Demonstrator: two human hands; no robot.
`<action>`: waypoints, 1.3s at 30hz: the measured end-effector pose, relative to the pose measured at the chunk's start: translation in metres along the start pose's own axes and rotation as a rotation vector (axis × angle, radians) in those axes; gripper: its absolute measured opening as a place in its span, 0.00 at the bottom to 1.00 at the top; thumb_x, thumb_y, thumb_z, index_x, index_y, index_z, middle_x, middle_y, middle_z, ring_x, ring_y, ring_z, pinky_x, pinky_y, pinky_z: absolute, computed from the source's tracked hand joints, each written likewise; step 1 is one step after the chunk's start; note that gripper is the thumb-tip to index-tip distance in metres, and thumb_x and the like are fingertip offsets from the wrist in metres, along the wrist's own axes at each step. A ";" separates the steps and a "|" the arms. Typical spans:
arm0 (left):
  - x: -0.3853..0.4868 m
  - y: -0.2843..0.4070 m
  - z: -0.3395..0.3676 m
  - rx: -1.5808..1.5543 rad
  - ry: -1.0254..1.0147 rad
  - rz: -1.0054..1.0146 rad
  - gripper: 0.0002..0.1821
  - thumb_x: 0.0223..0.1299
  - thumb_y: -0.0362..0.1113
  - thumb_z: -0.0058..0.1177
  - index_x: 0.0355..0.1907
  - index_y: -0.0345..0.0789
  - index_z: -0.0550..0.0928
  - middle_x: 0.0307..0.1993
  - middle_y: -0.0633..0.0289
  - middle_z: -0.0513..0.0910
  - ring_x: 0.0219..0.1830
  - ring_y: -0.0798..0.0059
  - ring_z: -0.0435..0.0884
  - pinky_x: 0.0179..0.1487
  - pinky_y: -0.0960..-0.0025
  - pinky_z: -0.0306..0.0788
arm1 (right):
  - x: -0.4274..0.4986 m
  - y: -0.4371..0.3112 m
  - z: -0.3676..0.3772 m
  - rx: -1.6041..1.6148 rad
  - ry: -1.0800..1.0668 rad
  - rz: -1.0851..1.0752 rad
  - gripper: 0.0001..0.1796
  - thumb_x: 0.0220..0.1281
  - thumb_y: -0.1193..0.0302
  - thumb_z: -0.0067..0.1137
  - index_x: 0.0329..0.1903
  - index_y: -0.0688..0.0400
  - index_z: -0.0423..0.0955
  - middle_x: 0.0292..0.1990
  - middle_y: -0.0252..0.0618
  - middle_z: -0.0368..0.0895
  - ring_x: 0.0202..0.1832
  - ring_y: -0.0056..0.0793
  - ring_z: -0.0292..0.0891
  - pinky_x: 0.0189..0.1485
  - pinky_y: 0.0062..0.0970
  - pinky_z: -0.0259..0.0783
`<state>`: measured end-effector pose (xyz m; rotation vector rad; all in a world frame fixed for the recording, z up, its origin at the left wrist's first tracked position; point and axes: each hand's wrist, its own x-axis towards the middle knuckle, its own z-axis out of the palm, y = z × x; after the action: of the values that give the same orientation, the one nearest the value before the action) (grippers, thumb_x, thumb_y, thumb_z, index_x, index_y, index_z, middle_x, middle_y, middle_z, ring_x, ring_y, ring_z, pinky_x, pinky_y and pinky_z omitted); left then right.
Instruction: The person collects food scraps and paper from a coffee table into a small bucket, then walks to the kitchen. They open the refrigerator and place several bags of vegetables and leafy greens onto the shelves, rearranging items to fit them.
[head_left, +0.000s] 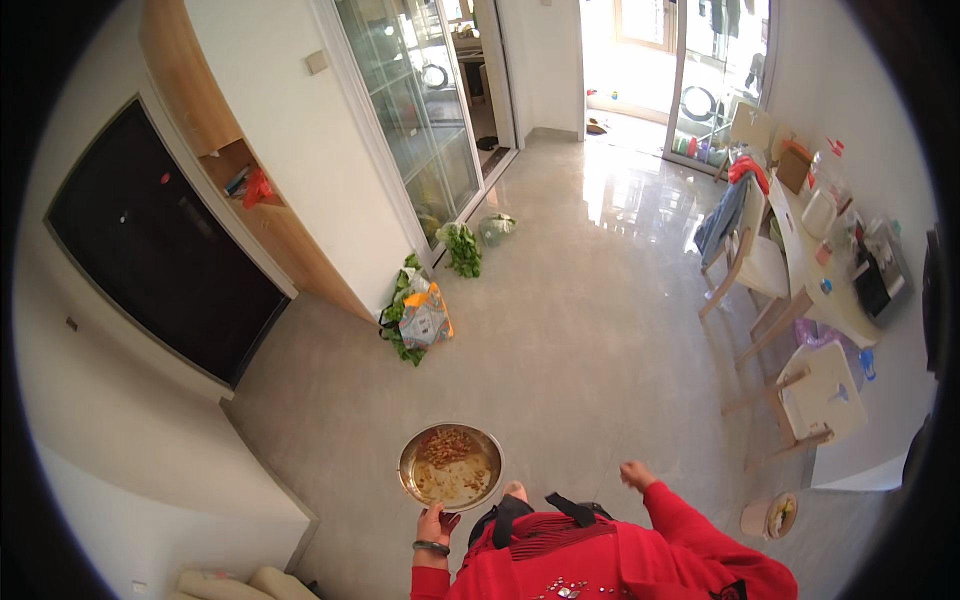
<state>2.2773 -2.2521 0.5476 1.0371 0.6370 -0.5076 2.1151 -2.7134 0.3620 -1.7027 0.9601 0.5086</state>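
Note:
My left hand (436, 523), with a dark bangle at the wrist, grips the near rim of a round stainless steel basin (491, 487). A heap of reddish-brown chopped food (447, 448) lies at the far side of the basin, and wet bits are spread over its bottom. Out to the right, away from my body, is my right hand (637, 475). Its fingers look curled in, and nothing shows in it. One foot (515, 490) is visible just right of the basin.
A patterned shopping bag (427, 319) with leafy greens, a leafy bunch (463, 251) and a bagged vegetable (496, 228) lie by the sliding glass door (420, 112). To the right stand chairs (821, 394) and a cluttered table (840, 307). A small bin (756, 517) is at lower right.

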 end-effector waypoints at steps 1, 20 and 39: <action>0.020 0.017 0.022 0.039 -0.012 -0.003 0.16 0.53 0.33 0.51 0.46 0.38 0.70 0.33 0.63 0.77 0.33 0.67 0.79 0.38 0.60 0.76 | 0.007 0.010 0.001 0.074 -0.018 0.097 0.13 0.57 0.63 0.45 0.29 0.59 0.72 0.20 0.33 0.73 0.19 0.24 0.68 0.20 0.26 0.65; 0.343 0.150 0.445 0.160 -0.162 -0.161 0.14 0.55 0.34 0.50 0.47 0.39 0.73 0.41 0.62 0.80 0.39 0.67 0.79 0.45 0.58 0.74 | 0.342 -0.242 -0.236 -0.051 0.150 0.015 0.16 0.55 0.60 0.45 0.21 0.58 0.72 0.16 0.36 0.73 0.16 0.28 0.68 0.19 0.32 0.64; 0.653 0.308 0.807 0.320 -0.221 -0.172 0.15 0.58 0.36 0.50 0.48 0.37 0.72 0.39 0.62 0.80 0.37 0.70 0.80 0.40 0.64 0.76 | 0.579 -0.477 -0.426 0.391 0.109 0.400 0.09 0.57 0.64 0.45 0.33 0.54 0.70 0.23 0.30 0.72 0.25 0.24 0.69 0.23 0.27 0.63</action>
<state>3.1403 -2.9055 0.5759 1.2108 0.4578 -0.8837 2.7835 -3.2594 0.3641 -1.2003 1.3921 0.4513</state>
